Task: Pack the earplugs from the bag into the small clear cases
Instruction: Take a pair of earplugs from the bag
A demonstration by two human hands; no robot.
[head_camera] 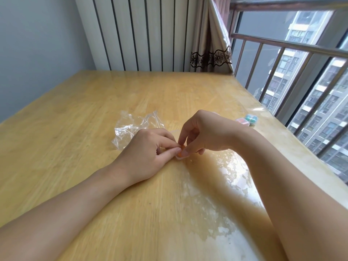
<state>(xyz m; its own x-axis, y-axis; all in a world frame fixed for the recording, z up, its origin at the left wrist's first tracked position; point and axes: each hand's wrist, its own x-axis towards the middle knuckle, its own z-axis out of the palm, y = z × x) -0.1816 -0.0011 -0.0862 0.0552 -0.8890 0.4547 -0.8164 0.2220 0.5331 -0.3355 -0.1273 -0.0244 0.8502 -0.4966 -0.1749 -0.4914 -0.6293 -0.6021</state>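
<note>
A small clear case (pixel 179 157) sits on the wooden table (pixel 75 110) between my two hands, mostly hidden by fingertips. An orange earplug (pixel 182 147) shows in it. My left hand (pixel 150 147) pinches the case's left side with thumb and forefinger. My right hand (pixel 203 132) curls over it from the right, its thumb and forefinger pressing on the orange earplug. The crumpled clear plastic bag (pixel 131 127) lies just behind my left hand. Two filled cases lie at the right edge, one with pink earplugs (pixel 243 121) and one with teal earplugs (pixel 251 118).
The table's right edge runs along a window with a metal railing (pixel 282 53). A white radiator (pixel 141 32) and a curtain (pixel 211 44) stand behind the far edge. A glossy, patchy film covers the tabletop near me.
</note>
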